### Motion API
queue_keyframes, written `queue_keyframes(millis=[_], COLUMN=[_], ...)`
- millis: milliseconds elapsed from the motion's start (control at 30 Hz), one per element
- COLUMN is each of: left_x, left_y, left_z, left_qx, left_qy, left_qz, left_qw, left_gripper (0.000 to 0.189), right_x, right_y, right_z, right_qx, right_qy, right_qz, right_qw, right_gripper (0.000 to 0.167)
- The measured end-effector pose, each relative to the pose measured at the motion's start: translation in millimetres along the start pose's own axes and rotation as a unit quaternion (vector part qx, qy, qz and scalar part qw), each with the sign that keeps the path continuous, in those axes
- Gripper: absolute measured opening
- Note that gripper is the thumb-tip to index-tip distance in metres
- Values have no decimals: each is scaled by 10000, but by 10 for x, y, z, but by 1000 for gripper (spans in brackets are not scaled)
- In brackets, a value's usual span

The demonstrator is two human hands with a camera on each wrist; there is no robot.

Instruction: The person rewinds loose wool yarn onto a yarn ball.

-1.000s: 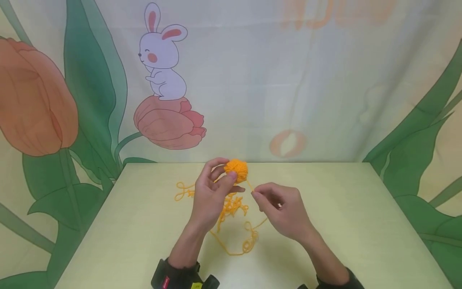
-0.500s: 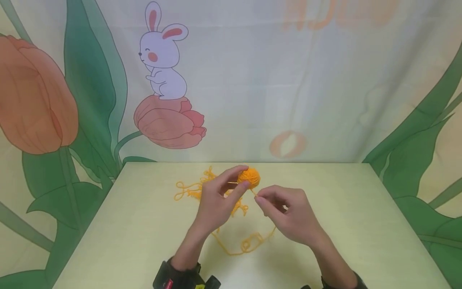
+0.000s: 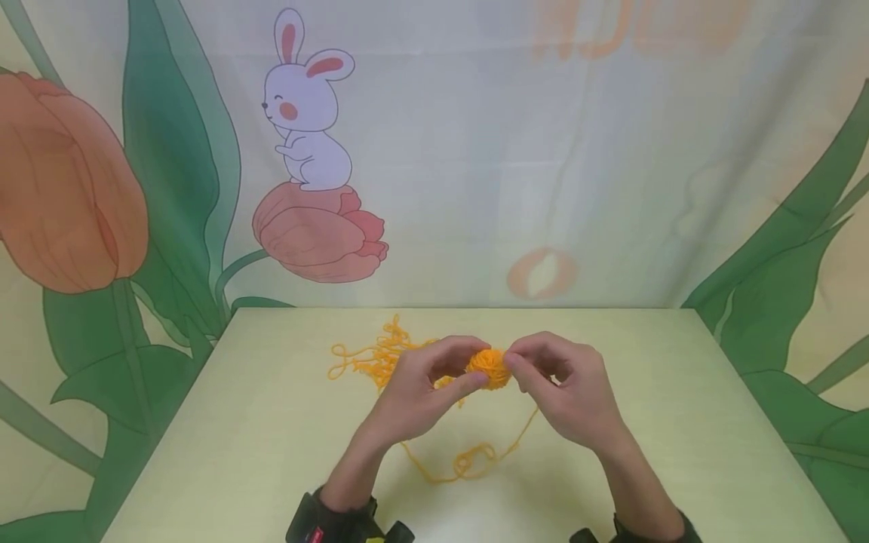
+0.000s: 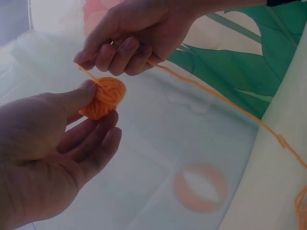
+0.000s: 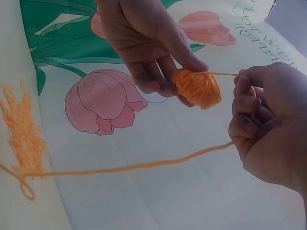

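A small ball of orange yarn [image 3: 490,368] is held above the table between the thumb and fingers of my left hand [image 3: 429,392]. Close to its right side, my right hand [image 3: 569,392] pinches the yarn strand between thumb and index finger. In the right wrist view a short taut length runs from the ball [image 5: 199,88] to those fingertips. The strand [image 4: 216,93] passes through the right hand's curled fingers and trails down toward the table, as the left wrist view shows.
A loose tangle of orange yarn [image 3: 380,358] lies on the pale table [image 3: 244,452] behind the left hand. Nearer the front, a looped length of yarn [image 3: 468,464] rests on the tabletop. Behind the table hangs a printed backdrop [image 3: 462,188] with a rabbit and tulips.
The left hand has moved right and lower with the yarn ball, its wrist turning. My right hand has shifted right and come up close against the ball, still pinching the strand.
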State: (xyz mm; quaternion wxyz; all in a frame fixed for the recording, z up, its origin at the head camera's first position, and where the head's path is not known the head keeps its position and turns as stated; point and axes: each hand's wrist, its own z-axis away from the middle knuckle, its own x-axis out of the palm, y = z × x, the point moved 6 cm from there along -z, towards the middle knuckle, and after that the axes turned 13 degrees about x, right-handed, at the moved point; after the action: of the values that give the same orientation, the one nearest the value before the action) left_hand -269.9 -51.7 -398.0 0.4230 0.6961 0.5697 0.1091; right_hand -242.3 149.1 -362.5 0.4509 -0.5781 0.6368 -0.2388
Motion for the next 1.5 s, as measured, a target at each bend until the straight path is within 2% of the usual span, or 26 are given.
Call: queue_keyframes(millis=[33,200,367,433,533,800,1000,1200,1367,1500], left_x=[7,48,71,66,49,-98,-192,-257,-298,-326], left_y=[3,29,81,107,138,155,130,121,108,82], left_z=[3,19,28,29,28,21,37,39,38,40], left_qx=[1,58,285,383,478,475,410,480,305,203], left_qy=[-57,-341,-564,-582,-545,156,608,954,1159,1272], left_qz=[83,532,954,1088,1192,990,1056,942,587,474], left_qw=[9999,9980,9934,9916,9902,9938,9917,9898,9911,9905], left_gripper=[32,32,33,33,35,35,36,35,34,35], right_x=[-17,-64,-46,-27,9,122,235,335,393,426], right_y=[7,36,55,66,102,227,305,324,263,190], right_z=[-9,-63,-132,-162,-201,-250,-250,-226,-210,-191], right_qx=[3,53,3,-47,-21,421,579,353,17,-277], right_qy=[20,19,-117,-147,-198,-532,-664,-700,-687,-734], right_qz=[25,175,144,102,55,-48,57,288,538,751], right_qw=[10000,9998,9998,9998,9998,9977,9961,9965,9962,9941], right_gripper=[2,3,21,17,3,12,16,17,20,19])
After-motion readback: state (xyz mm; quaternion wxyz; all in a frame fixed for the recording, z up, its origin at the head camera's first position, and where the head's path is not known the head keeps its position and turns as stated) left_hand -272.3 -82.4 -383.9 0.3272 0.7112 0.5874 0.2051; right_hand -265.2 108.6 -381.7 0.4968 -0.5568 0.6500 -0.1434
